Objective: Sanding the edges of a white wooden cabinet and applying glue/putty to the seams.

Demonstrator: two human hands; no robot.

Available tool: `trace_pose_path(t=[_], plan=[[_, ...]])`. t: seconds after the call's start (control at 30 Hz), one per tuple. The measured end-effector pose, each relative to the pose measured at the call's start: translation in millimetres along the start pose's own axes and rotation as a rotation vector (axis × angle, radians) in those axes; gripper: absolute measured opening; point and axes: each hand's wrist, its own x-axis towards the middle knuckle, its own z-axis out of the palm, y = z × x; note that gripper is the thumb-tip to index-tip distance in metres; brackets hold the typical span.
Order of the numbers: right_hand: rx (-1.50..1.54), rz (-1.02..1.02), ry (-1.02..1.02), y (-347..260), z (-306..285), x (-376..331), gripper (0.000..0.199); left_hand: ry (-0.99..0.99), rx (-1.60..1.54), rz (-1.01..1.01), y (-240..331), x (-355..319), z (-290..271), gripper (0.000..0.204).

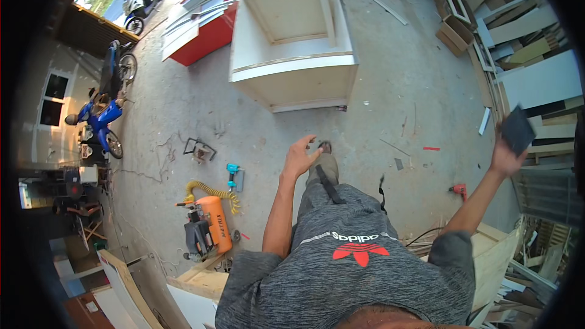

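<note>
My left hand [300,156] hangs in front of my body over the concrete floor, its fingers loosely curled and apart with nothing in them. Out to the far right, my raised right hand [507,157] grips a dark grey, flat rectangular block [518,129], somewhat blurred. Ahead of me stands a large wooden cabinet carcass [294,88] with white edges, its open side facing up. My left hand is apart from it.
An orange air compressor [218,222] with a yellow coiled hose and a teal nail gun [233,176] stand at left. A red drill [459,191] lies near my right arm. Board offcuts [539,76] line the right wall. Motorbikes [100,119] stand at left.
</note>
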Motion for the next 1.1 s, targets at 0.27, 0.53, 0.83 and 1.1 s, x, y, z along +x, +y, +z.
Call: trace_pose_path(t=[0.27,0.53,0.83,1.1], plan=[[0.172,0.385,0.287,125,-127,51,0.077,0.45,-0.129,0.05,29,258,93,0.027],[-0.48,0.901,-0.17,298,-53,242,0.079,0.533,0.112,-0.18,74,390,158,0.036],[-1.172,0.62,-1.039,495,-24,416,0.071,0.704,0.252,-0.416,73,491,219,0.056],[-1.435,0.004,-1.567,567,5,448,0.059,0.816,0.224,-0.554,83,527,230,0.046]])
